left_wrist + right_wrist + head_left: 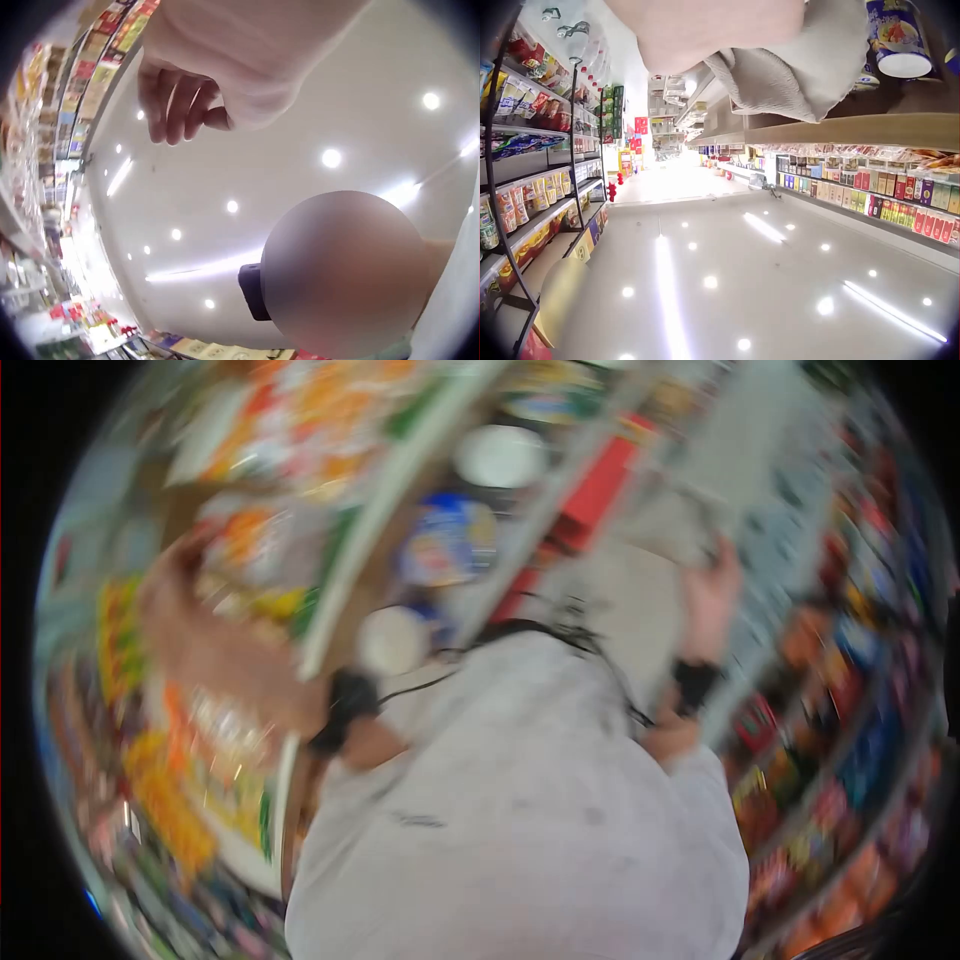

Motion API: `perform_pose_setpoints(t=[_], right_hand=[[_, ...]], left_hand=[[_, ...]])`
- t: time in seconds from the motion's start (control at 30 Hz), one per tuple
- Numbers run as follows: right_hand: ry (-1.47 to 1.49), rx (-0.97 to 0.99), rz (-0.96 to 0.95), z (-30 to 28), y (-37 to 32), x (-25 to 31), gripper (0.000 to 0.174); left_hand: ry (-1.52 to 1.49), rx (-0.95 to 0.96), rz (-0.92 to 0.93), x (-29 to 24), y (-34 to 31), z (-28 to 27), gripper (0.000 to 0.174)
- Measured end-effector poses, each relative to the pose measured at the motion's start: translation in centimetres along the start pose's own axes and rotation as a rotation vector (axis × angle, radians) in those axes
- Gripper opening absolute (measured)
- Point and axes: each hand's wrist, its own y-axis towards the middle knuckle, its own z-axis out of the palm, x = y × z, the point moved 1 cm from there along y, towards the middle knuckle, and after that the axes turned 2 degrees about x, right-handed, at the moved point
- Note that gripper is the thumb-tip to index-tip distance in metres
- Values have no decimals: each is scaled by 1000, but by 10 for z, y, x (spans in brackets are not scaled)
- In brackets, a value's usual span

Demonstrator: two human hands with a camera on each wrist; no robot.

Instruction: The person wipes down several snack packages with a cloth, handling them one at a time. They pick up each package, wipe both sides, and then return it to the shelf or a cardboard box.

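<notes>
My left hand (215,630) reaches out over the bagged goods on the left, blurred, its fingertips beside a clear bag with orange print (255,535). Its loosely bent fingers (176,112) show in the left wrist view with nothing between them. On the other side, my right hand (712,600) is at the edge of a grey-beige cloth (630,610). The right wrist view shows this cloth (772,82) hanging in folds from that hand, whose fingers are mostly hidden there.
Blue tubs (445,540) and a white round lid (500,457) sit between the shelf edges, near a red box (600,485). A pale shelf edge (350,560) runs beside the left arm. Racks of packets (525,195) stand across the aisle.
</notes>
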Motion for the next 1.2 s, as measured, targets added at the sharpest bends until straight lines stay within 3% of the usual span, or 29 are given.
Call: perform_pose_setpoints(t=[0.03,0.07,0.1,0.17,0.23,0.33,0.53,0.63,0.73,0.83,1.07,1.2], right_hand=[[-103,-32,-38,-7,4,3,44],[-116,-47,-48,-10,5,3,43],[-58,-35,-30,-16,2,4,43],[368,72,128,-20,5,8,43],[467,128,189,7,-7,-3,44],[219,69,65,-24,8,10,40],[95,13,-2,-4,-5,5,42],[131,50,14,-13,-6,9,42],[119,15,16,-10,-7,9,43],[31,-90,-34,-4,-8,7,42],[-13,-133,18,15,-17,-2,43],[-56,24,126,46,-29,-17,49]], left_hand=[[-455,-134,-240,19,-1,14,17],[-644,-148,-494,22,6,19,15],[-632,-93,-522,35,7,25,18],[-654,24,-555,45,9,30,22],[-513,214,-372,58,5,43,28],[-436,467,-99,64,-8,65,37],[-263,524,-165,60,-8,69,49],[-232,797,-290,54,4,64,49],[-208,759,-148,58,0,70,41],[-270,752,-266,44,0,58,32],[-448,284,-514,41,0,52,20],[-706,3,-604,38,1,52,15]])
